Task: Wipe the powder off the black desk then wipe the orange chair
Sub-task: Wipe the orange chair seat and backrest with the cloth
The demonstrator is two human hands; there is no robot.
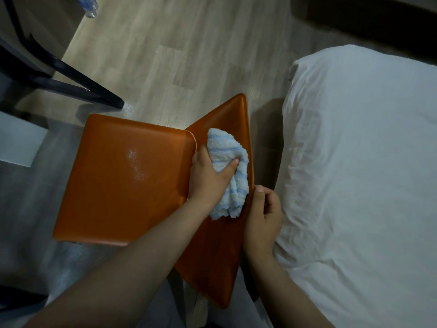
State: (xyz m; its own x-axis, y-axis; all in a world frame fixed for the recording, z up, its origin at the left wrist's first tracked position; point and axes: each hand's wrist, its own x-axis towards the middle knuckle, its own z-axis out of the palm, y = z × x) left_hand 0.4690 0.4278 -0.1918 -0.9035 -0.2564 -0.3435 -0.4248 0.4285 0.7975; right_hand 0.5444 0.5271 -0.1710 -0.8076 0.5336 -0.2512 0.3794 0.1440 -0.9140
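The orange chair (113, 185) fills the middle of the view, its seat to the left and its backrest (224, 121) angled to the right. A streak of white powder (136, 165) lies on the seat. My left hand (210, 172) presses a bunched white and blue striped cloth (233, 171) against the backrest's inner face. My right hand (263, 216) grips the backrest's top edge beside the cloth. The black desk's legs (78, 84) cross the upper left; its top is out of view.
A bed with a white sheet (361, 174) stands close on the right of the chair. Light wooden floor (189, 43) stretches ahead. A plastic water bottle (89, 5) sits at the top left. A white box-like object (19, 143) is at the left edge.
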